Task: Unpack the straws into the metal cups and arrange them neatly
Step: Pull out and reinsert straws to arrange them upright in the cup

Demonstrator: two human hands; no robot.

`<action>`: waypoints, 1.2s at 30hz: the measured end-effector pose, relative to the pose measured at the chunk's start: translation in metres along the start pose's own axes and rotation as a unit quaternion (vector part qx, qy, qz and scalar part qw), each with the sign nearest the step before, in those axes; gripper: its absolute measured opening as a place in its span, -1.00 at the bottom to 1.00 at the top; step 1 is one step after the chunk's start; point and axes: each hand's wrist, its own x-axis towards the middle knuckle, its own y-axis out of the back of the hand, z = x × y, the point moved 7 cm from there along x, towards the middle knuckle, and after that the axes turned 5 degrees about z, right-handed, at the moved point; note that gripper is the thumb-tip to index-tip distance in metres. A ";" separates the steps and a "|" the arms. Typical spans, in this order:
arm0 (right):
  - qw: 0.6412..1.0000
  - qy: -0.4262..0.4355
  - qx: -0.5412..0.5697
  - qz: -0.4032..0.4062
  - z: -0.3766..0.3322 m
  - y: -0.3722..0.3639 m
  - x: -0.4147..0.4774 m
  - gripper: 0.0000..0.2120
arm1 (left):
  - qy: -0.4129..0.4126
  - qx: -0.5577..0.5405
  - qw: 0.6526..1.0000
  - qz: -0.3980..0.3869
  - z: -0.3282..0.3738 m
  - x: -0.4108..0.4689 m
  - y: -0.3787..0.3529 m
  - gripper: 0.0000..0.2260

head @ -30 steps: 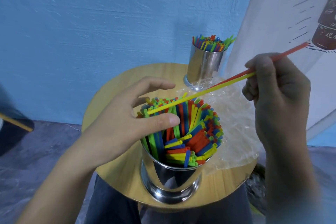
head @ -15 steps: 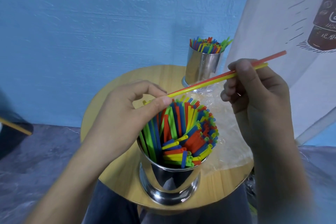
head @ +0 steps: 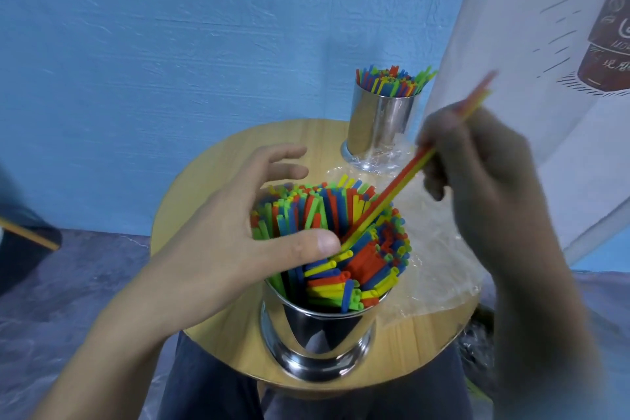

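At the near edge of the round wooden table (head: 211,181), near metal cup (head: 317,334) crammed with coloured straws (head: 358,249), fanned out and leaning every way rather than standing straight. Over its mouth, left hand (head: 238,239): thumb (head: 306,242) laid flat across the front of the bundle, fingers (head: 283,153) spread apart and fairly straight along the far side, bracketing the straws without gripping any. To the right and higher, right hand (head: 484,174), blurred, fingers curled together and pinching a red and yellow pair (head: 392,194) of straws near the upper end. Lower tips poked in among the bundle just beside the left thumb, upper ends slanting up toward the white banner (head: 545,27). Behind, at the table's far edge, far metal cup (head: 381,126) already filled, its own straws (head: 392,80) roughly upright. Between and to the right of the two cups, crumpled clear wrapper (head: 439,266) lying on the table, seemingly emptied, though hard to be sure through the glare.

Step in hand, by the look of it: feeding a loose pair into the near cup while holding the rest back. Probably close to the end of the unpacking, with the tidying of the near cup not yet done. Needed next, most likely: sliding the pair down the gap by the thumb, letting go only once seated, then gathering the splayed bundle and squaring it upright. Risk: pushing at a slant and jamming against the crossed straws, or tipping the cup toward the table edge
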 end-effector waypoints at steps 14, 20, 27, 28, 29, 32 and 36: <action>0.972 -0.024 -0.155 -0.174 0.022 -0.036 -0.012 -0.84 | 0.093 0.068 0.990 0.085 -0.027 0.012 -0.008 -0.40; 0.983 -0.028 -0.116 -0.137 0.025 -0.034 -0.012 -0.77 | 0.081 0.108 0.988 0.076 -0.026 0.014 -0.005 -0.67; 0.992 -0.007 -0.070 -0.109 0.020 -0.022 -0.013 -0.66 | 0.079 0.211 0.971 0.074 -0.011 0.017 -0.001 -0.59; 0.990 -0.006 -0.091 -0.109 0.022 -0.021 -0.014 -0.78 | 0.076 0.226 0.969 0.066 -0.009 0.017 -0.001 -0.57; 0.988 -0.009 -0.110 -0.112 0.023 -0.019 -0.015 -0.88 | 0.074 0.239 0.966 0.056 -0.006 0.018 -0.002 -0.55; 0.982 -0.031 -0.121 -0.140 0.029 -0.020 -0.020 -0.78 | 0.067 0.260 0.963 0.022 -0.002 0.021 -0.003 -0.45; 0.983 -0.071 -0.070 -0.153 0.035 -0.021 -0.024 -0.82 | 0.060 0.259 0.964 0.004 0.006 0.030 -0.006 -0.42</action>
